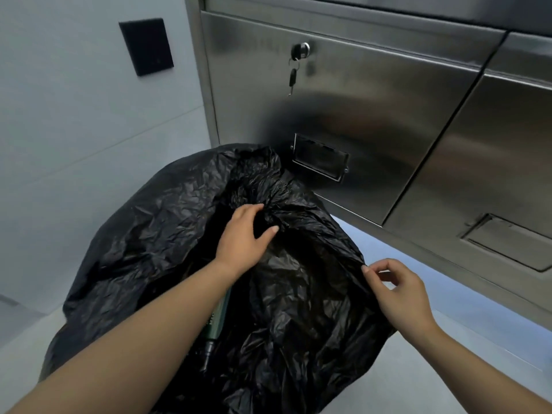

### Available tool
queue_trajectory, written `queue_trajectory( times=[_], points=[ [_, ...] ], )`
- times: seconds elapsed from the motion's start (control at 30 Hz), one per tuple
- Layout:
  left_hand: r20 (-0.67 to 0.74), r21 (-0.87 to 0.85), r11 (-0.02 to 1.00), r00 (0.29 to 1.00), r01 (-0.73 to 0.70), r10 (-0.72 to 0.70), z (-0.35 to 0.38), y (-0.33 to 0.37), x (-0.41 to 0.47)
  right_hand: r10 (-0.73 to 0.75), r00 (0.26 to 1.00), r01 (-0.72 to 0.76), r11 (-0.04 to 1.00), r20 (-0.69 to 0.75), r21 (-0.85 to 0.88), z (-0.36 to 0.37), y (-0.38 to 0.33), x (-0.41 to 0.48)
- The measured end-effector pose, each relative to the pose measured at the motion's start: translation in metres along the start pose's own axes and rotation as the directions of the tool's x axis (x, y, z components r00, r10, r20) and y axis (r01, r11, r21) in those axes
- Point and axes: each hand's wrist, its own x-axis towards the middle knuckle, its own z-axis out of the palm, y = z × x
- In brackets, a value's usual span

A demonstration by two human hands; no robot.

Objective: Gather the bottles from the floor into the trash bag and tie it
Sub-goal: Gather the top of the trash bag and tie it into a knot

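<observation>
A large black trash bag [155, 240] stands crumpled on the floor in the middle of the view, its mouth loosely open toward me. Inside it a dark green bottle [217, 324] shows beneath my left forearm, neck pointing down toward me. My left hand [243, 234] reaches across the mouth and grips a bunched fold of the bag's far rim between thumb and fingers. My right hand [397, 289] pinches the bag's right edge with thumb and forefinger, the other fingers loosely curled.
A stainless-steel cabinet [373, 115] rises right behind the bag, with a lock and hanging key [294, 74] and a label holder [319, 158]. A grey wall with a black plate [146, 46] stands at the left. Pale floor [448, 354] shows at the right.
</observation>
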Motion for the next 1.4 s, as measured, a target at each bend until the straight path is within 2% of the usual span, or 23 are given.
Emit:
queue_trajectory(
  times=[0.07, 0.13, 0.27, 0.4, 0.53, 0.67, 0.77, 0.87, 0.9, 0.97, 1.03, 1.13, 1.27, 1.33, 1.4],
  points=[
    [-0.001, -0.093, 0.987, 0.991, 0.133, -0.133, 0.015, 0.005, 0.009, -0.005, 1.0, 0.005, 1.0, 0.002, 0.012, -0.001, 0.004, -0.003],
    [-0.022, -0.117, 0.971, 0.977, 0.208, -0.212, 0.027, 0.009, 0.016, -0.009, 1.0, 0.009, 1.0, -0.001, 0.024, -0.002, 0.007, -0.004],
    [-0.133, -0.242, 0.94, 0.951, 0.241, -0.278, 0.039, 0.014, 0.024, -0.013, 1.0, 0.012, 0.999, 0.009, 0.043, -0.002, 0.009, -0.005],
    [-0.202, -0.165, 0.977, 0.965, 0.137, -0.169, 0.031, 0.017, 0.02, -0.032, 0.999, 0.031, 0.999, 0.022, 0.044, 0.001, 0.007, -0.003],
    [-0.295, -0.097, 0.994, 0.953, 0.043, -0.07, 0.009, 0.02, 0.01, -0.065, 0.996, 0.067, 0.997, 0.068, -0.028, 0.004, -0.002, 0.002],
    [-0.338, -0.102, 0.994, 0.941, -0.029, -0.007, -0.023, 0.019, -0.009, -0.192, 0.974, 0.205, 0.973, 0.123, -0.105, 0.005, -0.032, 0.021],
    [-0.315, -0.082, 0.992, 0.947, -0.095, 0.065, -0.049, 0.021, -0.027, -0.373, 0.891, 0.404, 0.912, 0.259, -0.077, 0.021, -0.075, 0.034],
    [-0.271, -0.132, 0.982, 0.958, -0.133, 0.093, -0.074, 0.026, -0.044, -0.544, 0.721, 0.618, 0.785, 0.428, -0.044, 0.056, -0.113, 0.039],
    [-0.252, -0.146, 0.98, 0.963, -0.133, 0.093, -0.081, 0.026, -0.048, -0.554, 0.677, 0.647, 0.762, 0.485, -0.033, 0.069, -0.122, 0.037],
    [-0.229, -0.14, 0.983, 0.969, -0.122, 0.087, -0.096, 0.024, -0.057, -0.53, 0.648, 0.642, 0.767, 0.546, -0.017, 0.091, -0.132, 0.034],
    [-0.228, -0.083, 0.991, 0.97, -0.107, 0.085, -0.111, 0.018, -0.067, -0.533, 0.694, 0.601, 0.799, 0.483, 0.017, 0.106, -0.133, 0.033],
    [-0.256, 0.135, 0.981, 0.952, -0.138, 0.169, -0.136, 0.005, -0.08, -0.471, 0.786, 0.498, 0.866, 0.401, 0.04, 0.114, -0.133, 0.034],
    [-0.337, 0.324, 0.938, 0.912, -0.121, 0.234, -0.173, -0.009, -0.086, -0.412, 0.848, 0.404, 0.91, 0.333, 0.096, 0.109, -0.137, 0.04],
    [-0.357, 0.322, 0.941, 0.908, -0.101, 0.219, -0.179, -0.01, -0.084, -0.379, 0.873, 0.351, 0.925, 0.309, 0.143, 0.107, -0.14, 0.039],
    [-0.288, 0.216, 0.97, 0.941, -0.114, 0.175, -0.175, -0.008, -0.083, -0.35, 0.893, 0.319, 0.936, 0.282, 0.152, 0.107, -0.14, 0.038]
  ],
)
